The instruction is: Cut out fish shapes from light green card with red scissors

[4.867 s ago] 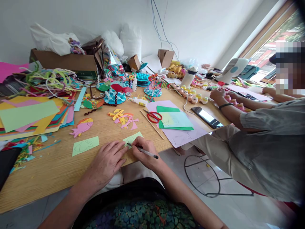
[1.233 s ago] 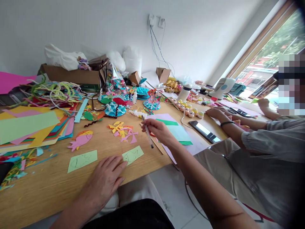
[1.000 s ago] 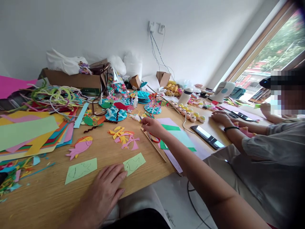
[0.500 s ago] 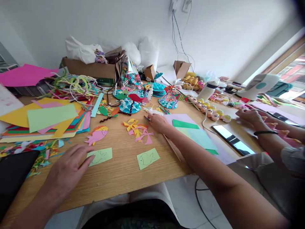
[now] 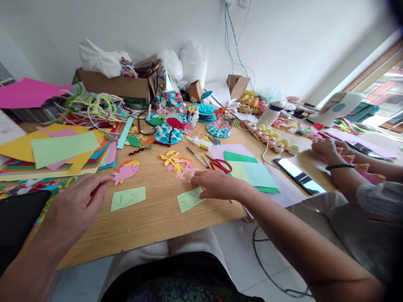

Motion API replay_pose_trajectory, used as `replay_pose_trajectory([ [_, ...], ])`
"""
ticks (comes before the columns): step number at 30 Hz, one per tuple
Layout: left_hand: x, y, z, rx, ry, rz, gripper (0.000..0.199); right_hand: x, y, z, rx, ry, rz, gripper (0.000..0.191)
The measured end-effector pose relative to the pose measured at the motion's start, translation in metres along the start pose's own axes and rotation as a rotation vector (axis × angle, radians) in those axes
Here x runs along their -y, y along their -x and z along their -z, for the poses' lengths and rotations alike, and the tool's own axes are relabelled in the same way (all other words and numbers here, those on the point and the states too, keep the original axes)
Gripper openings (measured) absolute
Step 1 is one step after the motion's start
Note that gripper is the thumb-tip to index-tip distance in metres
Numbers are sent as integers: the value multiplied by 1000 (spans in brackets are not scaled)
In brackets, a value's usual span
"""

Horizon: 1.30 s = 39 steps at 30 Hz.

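Observation:
My left hand (image 5: 80, 199) hovers low over the table, fingers loosely bent and thumb apart. Its index fingertip is close to the tail of a pink paper fish (image 5: 126, 172) with an orange and yellow top; whether they touch I cannot tell. A green paper card (image 5: 128, 198) with a drawn fish lies to the right of this hand. My right hand (image 5: 217, 184) reaches over the right end of a second green card (image 5: 187, 201), also bearing a fish drawing. Its fingers point down and nothing shows in them. Pink and yellow paper cutouts (image 5: 176, 162) lie just beyond.
Beyond my right hand are a pen (image 5: 197, 157), red-handled scissors (image 5: 222, 165) and a glue bottle (image 5: 203, 143). A phone (image 5: 299, 176) lies on the right, near another person's hands (image 5: 329, 153). Coloured paper sheets (image 5: 66, 151) are stacked on the left.
My right hand has come back from the pen toward the right green card, uncovering the scissors and glue bottle. My left hand has left the left card and moved toward the pink fish.

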<state>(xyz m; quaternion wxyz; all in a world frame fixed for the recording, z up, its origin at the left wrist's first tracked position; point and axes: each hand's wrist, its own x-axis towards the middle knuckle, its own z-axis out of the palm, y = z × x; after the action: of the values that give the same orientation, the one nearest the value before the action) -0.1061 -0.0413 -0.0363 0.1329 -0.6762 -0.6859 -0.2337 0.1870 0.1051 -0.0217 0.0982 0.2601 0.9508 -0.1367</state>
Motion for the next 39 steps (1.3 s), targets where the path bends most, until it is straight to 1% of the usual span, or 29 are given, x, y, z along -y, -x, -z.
replay_pose_trajectory([
  [4,18,3,2,145,-25,43,25,-1,4,-4,26,10,-33,25],
  [6,23,6,0,180,-23,40,26,-1,4,-4,52,-8,-42,26],
  [10,24,10,-4,216,1,14,29,-3,2,-2,69,-28,-100,25],
  [13,23,11,-8,241,-22,7,29,-5,3,-2,63,-27,-98,20],
  [16,26,14,-14,262,-51,-77,29,-9,6,-1,65,-6,-99,8],
  [18,29,16,-19,242,-40,-139,31,-13,9,2,74,3,-123,5],
  [19,30,17,-20,233,-43,-148,31,-16,10,3,64,2,-148,6],
  [20,31,17,-21,230,-46,-146,31,-19,11,5,37,2,-187,8],
  [21,32,17,-21,203,-42,-143,32,-24,10,7,-5,9,-240,9],
  [23,34,17,-20,203,-35,-117,31,-34,6,10,-107,41,-381,10],
  [25,40,18,-22,229,-29,-69,32,-46,0,13,-167,81,-509,17],
  [27,50,22,-29,253,-14,-17,36,-57,-7,13,-196,113,-619,23],
  [28,56,26,-34,274,-2,-20,37,-62,-10,14,-200,123,-662,24],
  [29,63,30,-40,303,5,-16,40,-65,-12,14,-199,128,-694,25],
  [30,69,34,-45,306,-5,5,42,-68,-13,14,-196,129,-716,25],
  [31,75,38,-51,297,-25,28,44,-69,-13,14,-194,127,-728,25],
  [34,84,47,-61,347,-50,32,44,-67,-12,13,-189,114,-716,26],
  [36,84,48,-63,371,-31,19,44,-62,-12,11,-181,103,-685,25],
  [39,73,44,-61,376,33,7,46,-52,-13,8,-188,101,-652,23],
])
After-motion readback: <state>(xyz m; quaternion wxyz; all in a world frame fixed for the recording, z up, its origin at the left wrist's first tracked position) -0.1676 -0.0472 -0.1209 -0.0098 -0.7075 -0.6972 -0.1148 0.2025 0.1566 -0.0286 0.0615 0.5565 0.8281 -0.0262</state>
